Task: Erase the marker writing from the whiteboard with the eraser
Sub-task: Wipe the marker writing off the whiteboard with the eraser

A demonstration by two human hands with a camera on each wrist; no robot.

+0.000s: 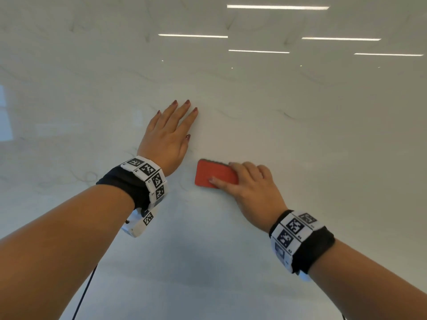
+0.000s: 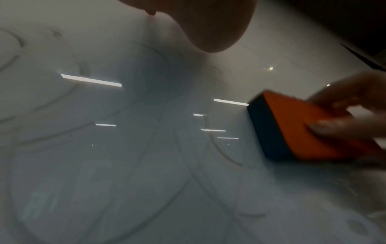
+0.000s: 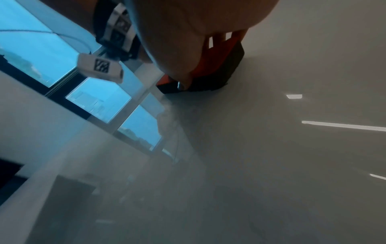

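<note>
Now | right hand (image 1: 248, 188) fingers grip red eraser (image 1: 213, 174), long axis leftward | left hand (image 1: 167, 137) flat, fingers straight on whiteboard (image 1: 300, 146) | faint marker smears (image 1: 290, 115) up-right

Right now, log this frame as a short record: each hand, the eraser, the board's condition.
left hand: flat on the whiteboard, fingers straight, holding nothing
right hand: grips the eraser
eraser: red back, dark pad against the board
whiteboard: glossy; faint grey marker traces remain, no bold writing visible
</note>
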